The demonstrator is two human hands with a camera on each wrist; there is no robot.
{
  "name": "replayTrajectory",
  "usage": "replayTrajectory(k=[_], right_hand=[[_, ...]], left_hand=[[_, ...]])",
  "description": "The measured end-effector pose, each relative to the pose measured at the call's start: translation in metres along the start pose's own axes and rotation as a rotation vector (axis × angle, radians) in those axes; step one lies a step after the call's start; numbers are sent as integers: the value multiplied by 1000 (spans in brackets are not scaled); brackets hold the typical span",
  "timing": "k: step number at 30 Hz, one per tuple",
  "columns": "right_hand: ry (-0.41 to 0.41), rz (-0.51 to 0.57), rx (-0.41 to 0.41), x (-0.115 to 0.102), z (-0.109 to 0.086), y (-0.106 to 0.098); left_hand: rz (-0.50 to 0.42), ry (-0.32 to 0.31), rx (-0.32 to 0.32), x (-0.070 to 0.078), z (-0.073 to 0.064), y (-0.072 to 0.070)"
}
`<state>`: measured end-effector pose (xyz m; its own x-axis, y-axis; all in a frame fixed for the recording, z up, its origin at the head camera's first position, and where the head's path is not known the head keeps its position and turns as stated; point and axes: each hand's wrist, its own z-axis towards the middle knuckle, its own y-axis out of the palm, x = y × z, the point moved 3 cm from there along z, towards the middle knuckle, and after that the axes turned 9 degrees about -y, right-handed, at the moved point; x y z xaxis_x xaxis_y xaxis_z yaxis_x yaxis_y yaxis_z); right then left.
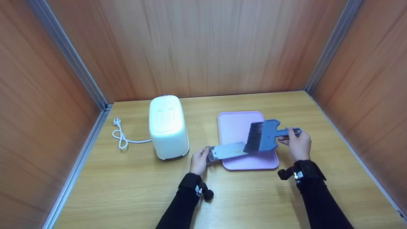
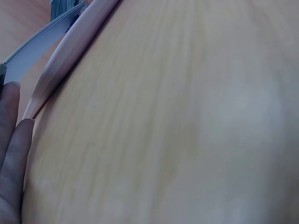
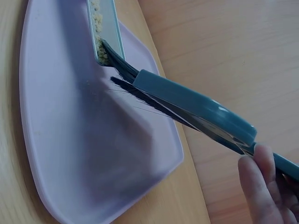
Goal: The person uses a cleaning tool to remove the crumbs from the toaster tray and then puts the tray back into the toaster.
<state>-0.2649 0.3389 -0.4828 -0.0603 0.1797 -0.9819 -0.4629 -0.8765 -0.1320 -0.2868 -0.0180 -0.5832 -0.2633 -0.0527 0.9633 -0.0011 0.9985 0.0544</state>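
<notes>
My left hand (image 1: 198,161) grips the near end of a narrow light-blue dustpan (image 1: 229,150), held out over a purple tray (image 1: 233,124). Yellowish crumbs (image 3: 97,23) lie along the pan in the right wrist view. In my right hand (image 1: 300,145) is the handle of a blue hand brush (image 1: 269,136) with dark bristles (image 1: 254,136). Some bristle tips reach into the far end of the pan among the crumbs, while others hang just outside it, over the tray. Only fingers (image 2: 16,163) of the left hand show in the left wrist view.
A white toaster-shaped appliance (image 1: 168,127) stands left of the tray. Its white cord (image 1: 138,141) runs left to a loop and a plug (image 1: 117,121). Wood panels (image 1: 203,47) enclose the wooden table (image 1: 133,190) at the back and both sides.
</notes>
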Motion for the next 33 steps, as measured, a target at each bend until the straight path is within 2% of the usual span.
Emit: replayTrajectory(k=[2, 9, 15, 22, 33], right_hand=[[6, -3, -9, 1, 0, -2], [39, -4, -20, 2, -3, -8], [49, 24, -10, 3, -2, -15], [6, 34, 11, 5, -4, -19], [61, 85, 32, 4, 1, -27]], left_hand=[[-3, 2, 7, 0, 0, 0], [116, 43, 95, 1, 1, 0], [105, 32, 96, 1, 1, 1], [103, 79, 87, 3, 0, 0], [65, 51, 80, 3, -2, 1]])
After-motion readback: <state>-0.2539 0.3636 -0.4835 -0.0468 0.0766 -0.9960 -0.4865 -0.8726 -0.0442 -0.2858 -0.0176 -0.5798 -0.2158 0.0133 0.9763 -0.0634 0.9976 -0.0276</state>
